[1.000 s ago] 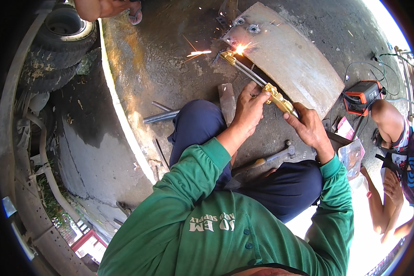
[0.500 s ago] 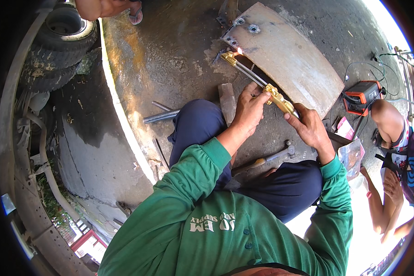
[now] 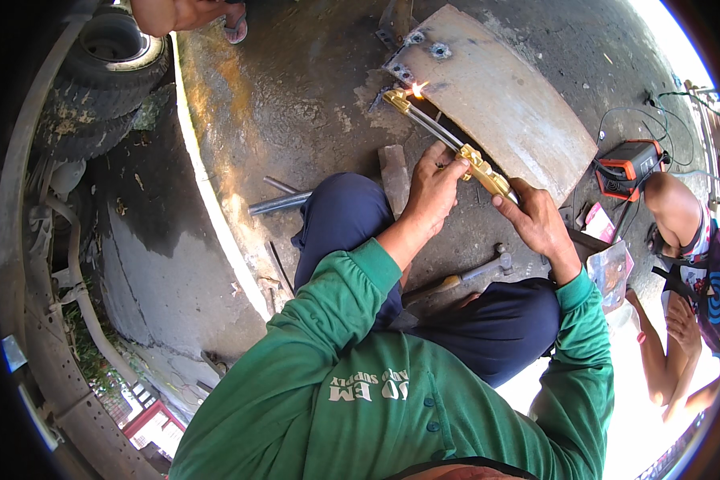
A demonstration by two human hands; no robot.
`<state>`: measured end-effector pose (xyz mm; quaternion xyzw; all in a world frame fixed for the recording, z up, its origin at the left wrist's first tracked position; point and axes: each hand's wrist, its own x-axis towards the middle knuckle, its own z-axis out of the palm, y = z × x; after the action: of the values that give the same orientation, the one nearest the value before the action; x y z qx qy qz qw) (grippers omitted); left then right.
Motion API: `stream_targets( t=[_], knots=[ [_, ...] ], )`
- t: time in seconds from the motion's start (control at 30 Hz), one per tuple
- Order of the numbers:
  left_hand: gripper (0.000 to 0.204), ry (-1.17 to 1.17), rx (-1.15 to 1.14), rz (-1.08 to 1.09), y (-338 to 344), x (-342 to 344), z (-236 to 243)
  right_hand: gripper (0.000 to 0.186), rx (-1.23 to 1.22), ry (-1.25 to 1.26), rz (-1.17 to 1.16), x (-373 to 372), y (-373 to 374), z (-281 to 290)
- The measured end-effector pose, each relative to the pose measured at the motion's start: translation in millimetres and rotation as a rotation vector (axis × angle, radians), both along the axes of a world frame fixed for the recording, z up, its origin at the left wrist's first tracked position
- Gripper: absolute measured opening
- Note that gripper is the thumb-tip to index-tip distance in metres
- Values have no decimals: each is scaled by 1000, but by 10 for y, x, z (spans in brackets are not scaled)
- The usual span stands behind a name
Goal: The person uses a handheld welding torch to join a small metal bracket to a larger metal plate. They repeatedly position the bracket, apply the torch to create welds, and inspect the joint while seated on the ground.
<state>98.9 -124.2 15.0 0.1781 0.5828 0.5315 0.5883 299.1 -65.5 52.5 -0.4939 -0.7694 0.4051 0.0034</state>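
A brass-coloured cutting torch [image 3: 438, 130] with silver tubes lies slantwise across both my hands. Wrapped round its valve body is my left hand [image 3: 435, 186], thumb along the top. My right hand [image 3: 534, 216] grips the rear handle, farther right. At the torch's angled head burns a small orange flame [image 3: 417, 90]. The flame shows against the near left edge of a rusty, curved metal plate [image 3: 504, 104]; whether it touches the metal I cannot tell. Several rough, burnt holes mark the plate's far left end.
A hammer [image 3: 464, 277] lies between my legs, and a metal block [image 3: 394, 178] by my left knee. Metal pipes [image 3: 282, 202] are left of that knee. An orange-black machine [image 3: 630, 170] with cables stands right. People sit at right and far left. Old tires [image 3: 96, 88] are stacked left.
The flame at the torch head has grown larger and brighter, with a spiky shape. My hands and the torch have barely shifted.
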Motion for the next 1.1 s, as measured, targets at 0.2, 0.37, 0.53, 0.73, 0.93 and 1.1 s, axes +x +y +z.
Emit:
stream_targets(
  t=[0.2, 0.37, 0.53, 0.73, 0.93, 1.1],
  knots=[
    [33, 14, 4, 9, 5, 5, 10, 59, 8, 7, -1, 0, 3, -13],
    [35, 18, -5, -4, 9, -12, -31, 58, 10, 9, 2, -5, 10, -26],
    [38, 21, -1, 4, 13, -10, -1, 58, 17, 5, 5, -14, 13, -8],
    [39, 13, 0, 9, 14, -12, -15, 58, 11, 8, 3, -18, 18, -5],
    [34, 34, -8, 7, 17, -5, -23, 57, 13, 16, 1, -9, 10, -5],
    [32, 23, -21, 16, 17, 0, -20, 55, 17, 27, 5, -3, 10, -5]
  ],
)
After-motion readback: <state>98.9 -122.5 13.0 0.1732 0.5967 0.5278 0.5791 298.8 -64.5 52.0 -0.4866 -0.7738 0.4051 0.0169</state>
